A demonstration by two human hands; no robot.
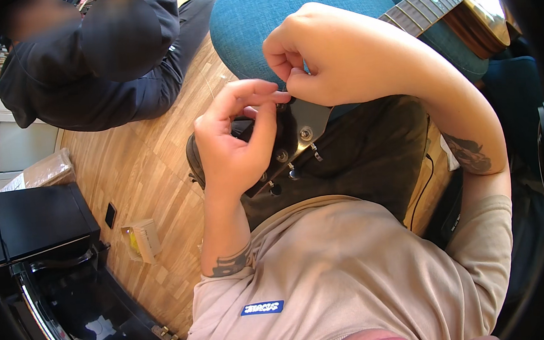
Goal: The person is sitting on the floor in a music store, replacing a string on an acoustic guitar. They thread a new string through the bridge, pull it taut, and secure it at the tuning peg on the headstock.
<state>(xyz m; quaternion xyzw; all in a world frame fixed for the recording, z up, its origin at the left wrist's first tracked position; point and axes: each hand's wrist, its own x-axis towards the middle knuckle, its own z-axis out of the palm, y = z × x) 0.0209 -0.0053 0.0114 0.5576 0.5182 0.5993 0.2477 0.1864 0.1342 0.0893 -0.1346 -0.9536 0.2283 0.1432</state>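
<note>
Wood floor (122, 160) is stretching out under everything. Guitar headstock (298, 137) is sitting over the lap, tuning pegs (292, 172) poking out along its near edge. Left hand (235, 128) is pointing up beside it, thumb and index finger curling toward each other in a narrow pinch. Right arm is arching round, elbow out wide, and the right hand (306, 59) is hovering at the headstock's far end, knuckles up, fingers tucked in tight. Honestly can't tell what either one's gripping. Neck (427, 4) is running past the right forearm over a blue seat (276, 32); someone in black (122, 61) is sitting off left.
</note>
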